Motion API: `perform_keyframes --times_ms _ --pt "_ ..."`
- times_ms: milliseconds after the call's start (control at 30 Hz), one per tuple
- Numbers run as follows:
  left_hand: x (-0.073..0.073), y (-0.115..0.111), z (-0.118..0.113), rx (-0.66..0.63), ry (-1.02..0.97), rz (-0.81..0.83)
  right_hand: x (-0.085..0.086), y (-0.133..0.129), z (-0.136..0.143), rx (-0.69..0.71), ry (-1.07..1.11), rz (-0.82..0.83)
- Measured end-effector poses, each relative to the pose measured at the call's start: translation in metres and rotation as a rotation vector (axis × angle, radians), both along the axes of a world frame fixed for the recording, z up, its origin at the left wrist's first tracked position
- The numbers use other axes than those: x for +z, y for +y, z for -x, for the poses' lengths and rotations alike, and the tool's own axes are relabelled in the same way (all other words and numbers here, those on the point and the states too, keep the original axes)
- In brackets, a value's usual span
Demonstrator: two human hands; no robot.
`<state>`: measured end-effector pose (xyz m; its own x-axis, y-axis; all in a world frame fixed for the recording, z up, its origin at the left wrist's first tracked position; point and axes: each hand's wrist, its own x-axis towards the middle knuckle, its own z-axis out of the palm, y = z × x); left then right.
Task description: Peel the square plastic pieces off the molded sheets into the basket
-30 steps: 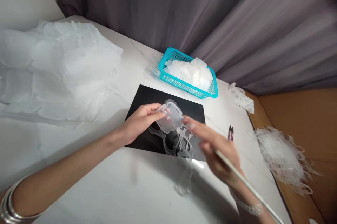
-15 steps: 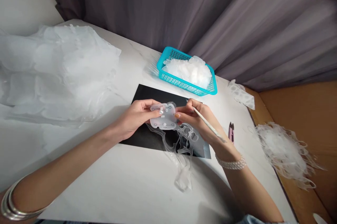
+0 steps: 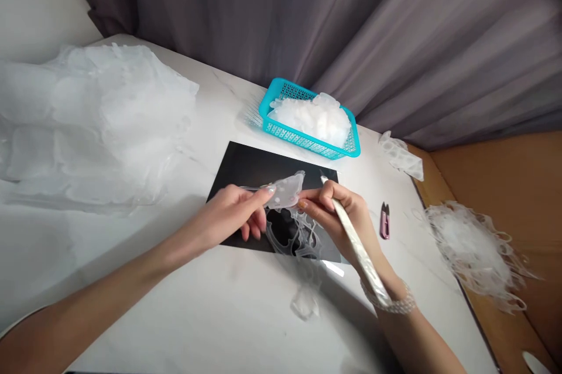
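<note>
My left hand (image 3: pixel 239 210) is closed on a translucent silicone piece (image 3: pixel 287 189), thumb on top. The piece is tilted, with its right side raised above a black mat (image 3: pixel 246 157). My right hand (image 3: pixel 340 204) grips a slim, pearly white tool (image 3: pixel 357 248) that lies slanted across the palm and has a dark tip; its exact kind is unclear. The thumb and forefinger of that hand also meet the piece's right edge. Below both hands, clear cut-out strips (image 3: pixel 302 236) lie on the mat, and a loose clear scrap (image 3: pixel 306 301) rests on the table in front.
Behind the mat stands a turquoise basket (image 3: pixel 298 143) filled with translucent pieces. A large pile of translucent sheets (image 3: pixel 96 122) covers the left. On the right are pink thread snips (image 3: pixel 385 222), a perforated clear strip (image 3: pixel 401 155) and a heap of stringy offcuts (image 3: pixel 474 251).
The silicone piece has turned from nearly face-on to a steep tilt. My left hand has rolled, showing its lower fingers. The white tool has swung to a steeper slant in my right hand.
</note>
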<state>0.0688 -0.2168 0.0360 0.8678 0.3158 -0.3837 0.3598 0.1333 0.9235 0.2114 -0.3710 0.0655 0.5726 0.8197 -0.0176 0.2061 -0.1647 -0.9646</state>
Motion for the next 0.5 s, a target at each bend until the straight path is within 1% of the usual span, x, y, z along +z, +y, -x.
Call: perform_keyframes --times_ms 33,67,100,133,200,267,367,433,500 --pt "0.001 -0.001 0.001 -0.067 0.016 0.165 0.001 -0.001 0.002 -0.002 -0.031 -0.006" --pt "0.000 -0.002 0.001 -0.075 0.017 0.321 0.003 -0.001 0.004 -0.002 -0.061 -0.008" --pt "-0.001 -0.002 0.000 -0.030 0.008 0.455 0.004 -0.002 0.005 0.003 -0.089 -0.007" --pt "-0.004 -0.003 -0.001 0.041 -0.005 0.564 0.005 -0.003 0.007 0.012 -0.114 -0.002" --pt "-0.009 -0.004 -0.004 0.183 -0.055 0.717 0.007 -0.006 0.009 0.041 -0.147 0.013" --pt "-0.011 -0.007 -0.006 0.239 -0.152 0.800 0.009 -0.010 0.009 0.072 -0.159 0.034" --pt "-0.008 -0.013 -0.006 0.196 -0.284 0.827 0.009 -0.013 0.009 0.112 -0.148 0.065" --pt "-0.003 -0.017 -0.004 0.203 -0.285 0.816 0.008 -0.014 0.008 0.148 -0.138 0.075" --pt "0.000 -0.019 -0.003 0.248 -0.236 0.795 0.008 -0.014 0.008 0.174 -0.130 0.069"
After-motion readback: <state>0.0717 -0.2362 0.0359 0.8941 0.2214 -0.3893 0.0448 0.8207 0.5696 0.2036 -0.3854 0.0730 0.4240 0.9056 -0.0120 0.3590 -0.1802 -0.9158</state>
